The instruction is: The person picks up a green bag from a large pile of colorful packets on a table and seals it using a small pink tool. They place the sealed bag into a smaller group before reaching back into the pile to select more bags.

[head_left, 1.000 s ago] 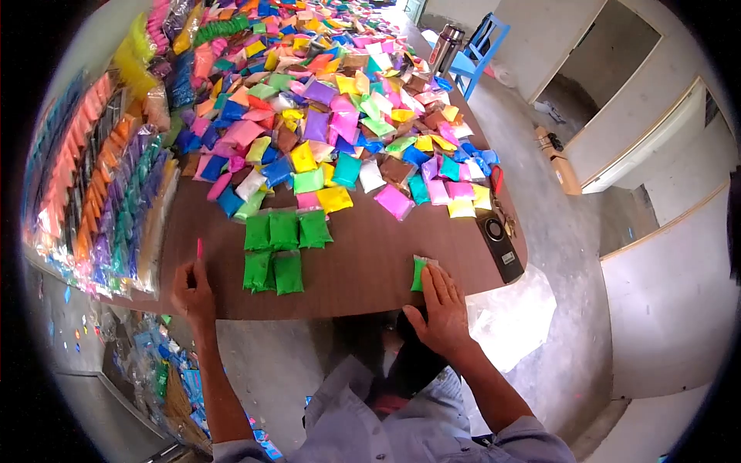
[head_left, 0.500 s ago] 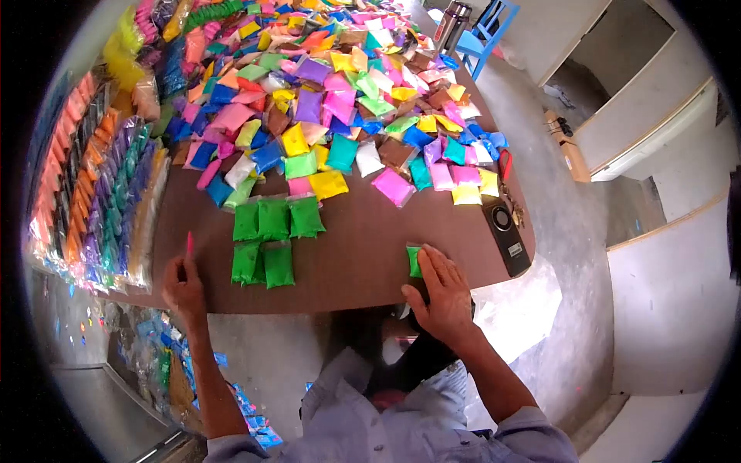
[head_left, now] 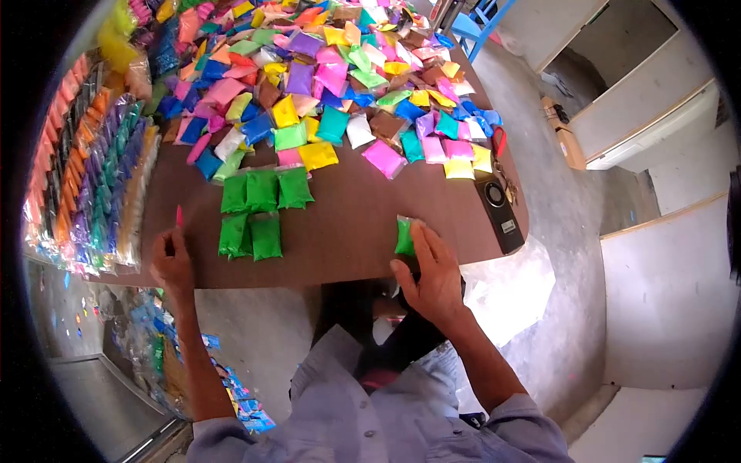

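Observation:
My left hand (head_left: 171, 258) is closed in a pinch on a small pink stick-like object (head_left: 180, 217) at the table's front left. On the right, my right hand (head_left: 434, 274) has its fingers stretched out, the fingertips on the edge of a green packet (head_left: 404, 235) lying flat on the brown table (head_left: 340, 231). Several other green packets (head_left: 262, 190) lie in two rows between my hands, touching or slightly overlapping. My right fingers cover part of the single packet.
A large pile of colourful packets (head_left: 330, 123) covers the table's far part. Strips of packets (head_left: 85, 177) lie at the left. A black device (head_left: 500, 216) and keys (head_left: 509, 187) sit near the right edge. A blue chair (head_left: 472, 29) stands behind.
The whole view has shifted, so the table and packets appear higher in the frame. Both hands keep much the same places relative to the table.

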Demonstrator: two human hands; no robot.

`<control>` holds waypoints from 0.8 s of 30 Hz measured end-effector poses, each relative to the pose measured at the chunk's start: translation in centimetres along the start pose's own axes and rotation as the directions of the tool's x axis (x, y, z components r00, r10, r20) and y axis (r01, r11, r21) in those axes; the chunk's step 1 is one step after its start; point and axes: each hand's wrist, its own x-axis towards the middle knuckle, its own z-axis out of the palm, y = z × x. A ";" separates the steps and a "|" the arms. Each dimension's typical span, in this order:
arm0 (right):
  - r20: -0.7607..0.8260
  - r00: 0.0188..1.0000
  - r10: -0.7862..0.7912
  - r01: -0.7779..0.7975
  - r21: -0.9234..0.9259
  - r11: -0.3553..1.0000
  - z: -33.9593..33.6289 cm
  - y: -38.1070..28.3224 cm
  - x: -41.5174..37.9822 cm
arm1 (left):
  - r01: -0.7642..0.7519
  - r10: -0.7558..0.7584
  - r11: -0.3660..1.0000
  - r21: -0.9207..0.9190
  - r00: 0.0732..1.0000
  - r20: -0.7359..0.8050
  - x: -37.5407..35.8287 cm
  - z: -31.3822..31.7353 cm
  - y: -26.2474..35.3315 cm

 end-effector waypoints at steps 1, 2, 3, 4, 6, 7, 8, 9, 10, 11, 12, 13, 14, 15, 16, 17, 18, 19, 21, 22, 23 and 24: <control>0.007 1.000 0.004 -0.004 -0.005 1.000 -0.2 0.0 -0.1 | -0.040 0.039 0.999 -0.008 0.999 -0.029 0.0 0.1 0.0; -0.009 1.000 0.006 -0.007 -0.047 0.999 -0.4 -0.1 0.0 | -0.078 0.077 0.997 -0.012 0.995 -0.061 0.1 0.1 0.0; -0.025 1.000 0.007 -0.009 -0.088 0.996 -0.5 -0.1 0.0 | -0.070 0.070 0.997 -0.011 0.996 -0.057 0.0 0.1 0.0; -0.017 1.000 0.008 -0.010 -0.088 0.996 -0.4 0.0 0.0 | -0.094 0.097 0.995 0.047 0.993 -0.070 0.0 0.0 0.0; 0.048 0.995 -0.086 0.093 -0.163 0.982 -0.2 0.4 -0.2 | -0.112 0.120 0.987 0.112 0.990 -0.074 0.0 0.0 -0.1; 0.057 0.995 -0.085 0.093 -0.158 0.983 -0.1 0.5 -0.2 | -0.097 0.104 0.991 0.090 0.992 -0.069 0.0 0.0 -0.1; 0.058 0.995 -0.079 0.087 -0.158 0.984 -0.2 0.6 -0.1 | -0.081 0.086 0.994 0.070 0.994 -0.064 0.0 0.0 -0.2; 0.060 0.996 -0.072 0.080 -0.158 0.984 -0.2 0.7 0.0 | -0.076 0.080 0.994 0.079 0.995 -0.058 -0.1 -0.1 -0.2; 0.068 0.995 -0.070 0.080 -0.153 0.985 0.0 0.9 0.1 | -0.066 0.069 0.996 0.064 0.996 -0.054 -0.1 -0.1 -0.2; 0.054 0.996 -0.067 0.075 -0.151 0.986 0.1 1.1 0.5 | -0.057 0.059 0.997 0.046 0.997 -0.051 0.0 -0.1 -0.1; 0.040 0.997 -0.066 0.071 -0.149 0.986 0.2 1.2 0.7 | -0.052 0.055 0.997 0.050 0.997 -0.048 0.0 0.0 0.1; 0.047 0.997 -0.067 0.073 -0.147 0.986 0.3 0.9 0.7 | -0.022 0.024 0.998 0.054 0.999 -0.049 -0.1 0.0 0.2; 0.041 0.996 -0.081 0.087 -0.159 0.983 0.4 0.3 0.5 | 0.008 -0.005 0.998 0.058 0.999 -0.049 -0.2 0.0 0.2; 0.031 0.995 -0.095 0.099 -0.172 0.980 0.5 0.0 0.4 | 0.009 -0.006 0.998 0.060 0.999 -0.048 -0.1 0.0 0.3; 0.031 0.995 -0.096 0.100 -0.171 0.980 0.5 0.1 0.4 | 0.009 -0.008 1.000 0.027 0.999 -0.049 0.0 0.1 0.3; 0.036 0.994 -0.104 0.109 -0.173 0.979 0.5 0.5 0.3 | 0.011 -0.011 1.000 -0.006 0.999 -0.049 0.0 0.2 0.3; 0.041 0.993 -0.111 0.116 -0.175 0.978 0.4 0.8 0.2 | 0.012 -0.013 1.000 -0.006 0.999 -0.048 0.0 0.1 0.4; 0.041 0.993 -0.110 0.116 -0.175 0.978 0.4 1.0 0.5 | -0.004 0.005 1.000 0.012 0.999 -0.048 0.0 0.1 0.4; 0.002 0.993 -0.117 0.115 -0.204 0.972 0.5 1.2 1.1 | -0.020 0.022 0.999 0.037 0.999 -0.048 -0.1 -0.1 0.4; 0.002 0.993 -0.119 0.117 -0.199 0.973 0.5 1.2 1.0 | -0.009 0.011 0.999 0.049 0.999 -0.035 -0.1 -0.2 0.5; -0.012 0.995 -0.097 0.093 -0.179 0.979 0.7 1.1 1.0 | 0.001 0.001 0.998 0.060 1.000 -0.025 0.1 -0.3 0.7; -0.025 0.997 -0.077 0.072 -0.158 0.985 0.8 1.0 1.1 | 0.001 0.002 0.998 0.066 0.999 -0.033 0.1 -0.3 1.1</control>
